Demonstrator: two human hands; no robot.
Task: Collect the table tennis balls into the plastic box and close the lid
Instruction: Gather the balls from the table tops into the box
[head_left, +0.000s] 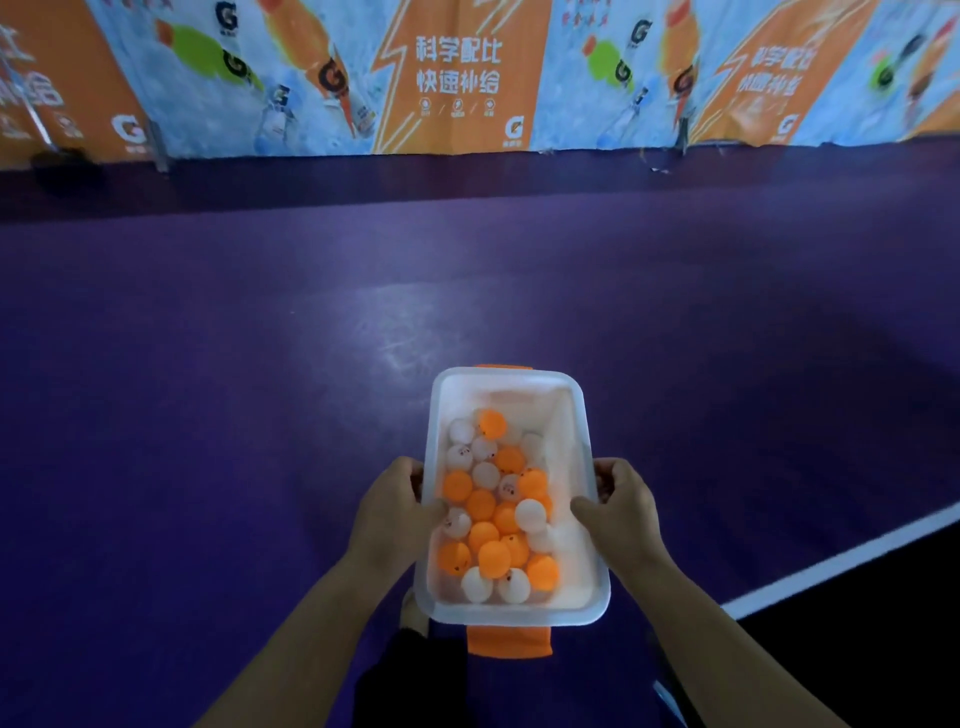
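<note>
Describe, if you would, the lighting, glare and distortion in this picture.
Head view: dim overall, with a pale glare patch on the purple floor beyond the plastic box; the box's white inside is washed out, though the table tennis balls read clearly; the banners look soft, and the wide lens bows their lower edge.

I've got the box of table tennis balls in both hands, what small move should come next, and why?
Probably lower the plastic box level onto the floor to free a hand: left hand and right hand grip its long sides, the balls lie inside, and no lid covers it.
</note>
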